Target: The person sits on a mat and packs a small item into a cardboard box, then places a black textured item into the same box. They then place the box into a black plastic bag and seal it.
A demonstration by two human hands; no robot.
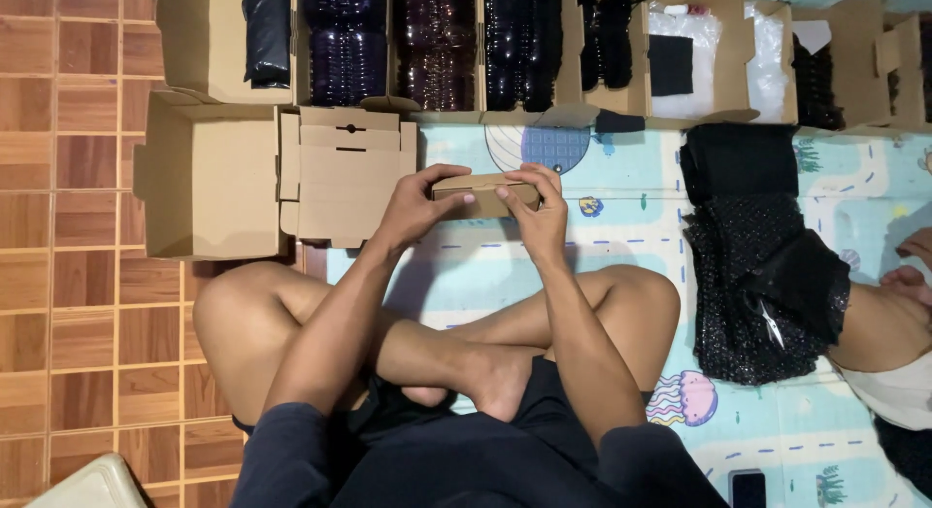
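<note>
A small brown cardboard box [482, 193] is held edge-on above the play mat between both hands. My left hand [419, 205] grips its left end, thumb on top. My right hand [540, 209] grips its right end, fingers curled over the top edge. My crossed legs lie below the box. Beside my left hand lies a stack of flat unfolded cardboard blanks [348, 174].
An open empty carton [209, 178] lies on its side at the left on the wooden parquet floor. Cartons of dark bottles [432, 44] line the back. A pile of black bubble wrap [762, 265] lies at the right, next to another person's leg [888, 323]. A phone [748, 489] lies on the mat.
</note>
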